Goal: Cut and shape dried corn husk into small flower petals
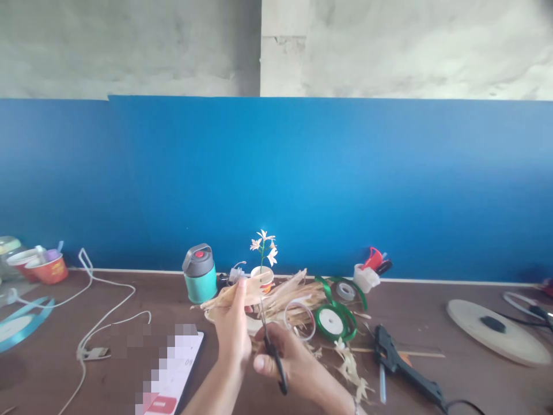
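My left hand (pixel 232 331) is closed on a pale dried corn husk (pixel 242 293), held up above the table with its pointed end to the left. In my right hand (pixel 287 357) is a pair of scissors (pixel 273 351) with black handles; the narrow blades point up beside the husk's right part. Whether the blades touch the husk I cannot tell. Behind the hands a heap of dried husk strips (pixel 294 297) lies on the table. A small stem of pale husk flowers (pixel 264 245) stands in a paper cup (pixel 262 276).
Green ribbon rolls (pixel 332 321), a clear tape ring (pixel 311 323) and loose husk flowers (pixel 349 369) lie right of the hands. Farther right are a black glue gun (pixel 401 366) and a round disc (pixel 496 334). A teal flask (pixel 201 282), phone (pixel 179 374) and white cable (pixel 93 323) lie left.
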The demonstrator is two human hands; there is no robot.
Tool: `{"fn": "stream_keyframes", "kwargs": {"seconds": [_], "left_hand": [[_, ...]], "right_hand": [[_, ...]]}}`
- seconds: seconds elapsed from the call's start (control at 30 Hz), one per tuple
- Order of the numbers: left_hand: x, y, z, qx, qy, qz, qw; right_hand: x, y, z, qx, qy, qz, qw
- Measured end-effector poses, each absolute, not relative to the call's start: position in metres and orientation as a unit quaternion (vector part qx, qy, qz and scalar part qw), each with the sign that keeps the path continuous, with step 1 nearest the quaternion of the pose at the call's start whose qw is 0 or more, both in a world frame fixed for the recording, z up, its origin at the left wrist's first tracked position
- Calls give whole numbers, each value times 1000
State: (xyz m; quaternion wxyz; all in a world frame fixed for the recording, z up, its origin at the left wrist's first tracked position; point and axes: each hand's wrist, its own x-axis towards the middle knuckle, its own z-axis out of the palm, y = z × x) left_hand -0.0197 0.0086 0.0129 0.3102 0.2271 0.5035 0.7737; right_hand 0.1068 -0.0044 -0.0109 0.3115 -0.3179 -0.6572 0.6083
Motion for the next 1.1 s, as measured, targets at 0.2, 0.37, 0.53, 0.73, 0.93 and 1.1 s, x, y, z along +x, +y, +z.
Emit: {"fn": "stream_keyframes", "kwargs": {"seconds": [0.2,0.37,0.53,0.73,0.93,1.1], "left_hand": [[-20,10,19,170,480,781,362],[-23,11,26,110,432,816,368],[-16,9,13,171,469,772,393],[-10,6,10,193,480,749,414],[-6,3,19,157,470,765,411],[-6,3,21,140,454,775,417]], "right_hand": [[100,-3,-17,-358,-649,588,324],[105,-6,-8,-308,-667,608,302],[98,-4,-12,-312,-620,618,368],[97,-1,-18,-305,-576,646,396],[97,0,-25,-331,-581,621,410],[94,-1,-28,-342,-563,631,409]]}}
